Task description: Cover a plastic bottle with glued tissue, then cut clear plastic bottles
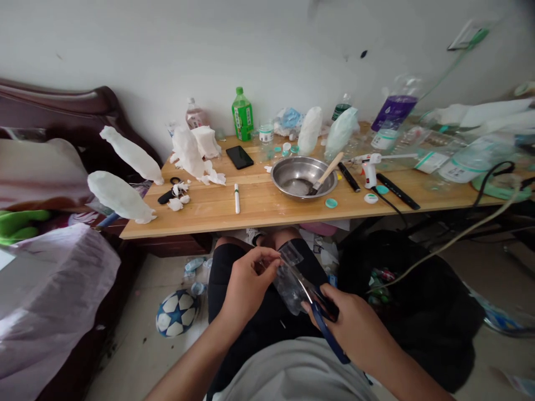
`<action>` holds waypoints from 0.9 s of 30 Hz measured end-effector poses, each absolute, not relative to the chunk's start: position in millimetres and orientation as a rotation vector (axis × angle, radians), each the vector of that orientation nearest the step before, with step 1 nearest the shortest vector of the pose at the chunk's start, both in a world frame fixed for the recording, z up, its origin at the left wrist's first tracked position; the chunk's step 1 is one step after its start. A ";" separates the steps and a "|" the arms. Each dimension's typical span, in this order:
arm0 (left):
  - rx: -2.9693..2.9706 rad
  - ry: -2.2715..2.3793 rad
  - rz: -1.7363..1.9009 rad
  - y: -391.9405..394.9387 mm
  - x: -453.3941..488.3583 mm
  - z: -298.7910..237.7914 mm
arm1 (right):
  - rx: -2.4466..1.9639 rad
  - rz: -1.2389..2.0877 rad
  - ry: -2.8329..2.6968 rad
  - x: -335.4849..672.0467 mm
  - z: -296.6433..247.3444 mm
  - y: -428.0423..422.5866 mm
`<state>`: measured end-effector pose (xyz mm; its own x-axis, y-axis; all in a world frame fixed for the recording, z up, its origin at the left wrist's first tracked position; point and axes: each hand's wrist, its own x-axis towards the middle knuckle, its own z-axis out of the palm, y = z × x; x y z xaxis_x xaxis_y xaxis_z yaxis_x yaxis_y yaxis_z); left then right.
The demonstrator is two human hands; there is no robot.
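My left hand (252, 278) pinches the edge of a clear plastic piece (288, 287) above my lap. In my right hand (355, 320) is a pair of scissors (324, 320) with dark blue handles. The scissor blades lie along the clear plastic, close to my left fingertips; whether they are cutting into it I cannot tell. Ahead on the table stands a steel bowl (288, 192) with a wooden-handled brush (329, 172) resting in it. A white marker (237, 199) lies to the bowl's left.
The wooden table (200, 214) carries a black phone (239, 157), a green bottle (242, 114), a glue gun (370, 170) and several white paper-covered shapes (119, 195). A football (178, 313) is on the floor at left. A black bag (409, 323) lies at right, under a cable.
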<state>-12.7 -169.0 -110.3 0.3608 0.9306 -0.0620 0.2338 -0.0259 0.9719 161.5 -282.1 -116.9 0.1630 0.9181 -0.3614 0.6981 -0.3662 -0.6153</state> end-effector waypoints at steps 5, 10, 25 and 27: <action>1.433 1.064 0.838 -167.1 -6.8 -115.1 | -2.210 0.889 -1.579 160.5 -123.7 -284.1; 1.406 1.043 0.827 -163.2 -5.7 -113.8 | -2.284 0.799 -1.648 164.1 -129.0 -280.6; 1.582 1.070 0.700 -173.1 -10.4 -104.8 | -1.998 0.936 -1.600 152.1 -135.1 -278.6; 1.559 1.075 0.720 -165.8 -12.3 -106.5 | -1.985 0.974 -1.570 148.0 -134.7 -270.2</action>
<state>-12.3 -165.8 -106.5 0.4127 0.9071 -0.0825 0.2687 -0.0347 0.9626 148.0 -270.2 -134.7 0.1139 0.9586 -0.2609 0.6592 -0.2694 -0.7020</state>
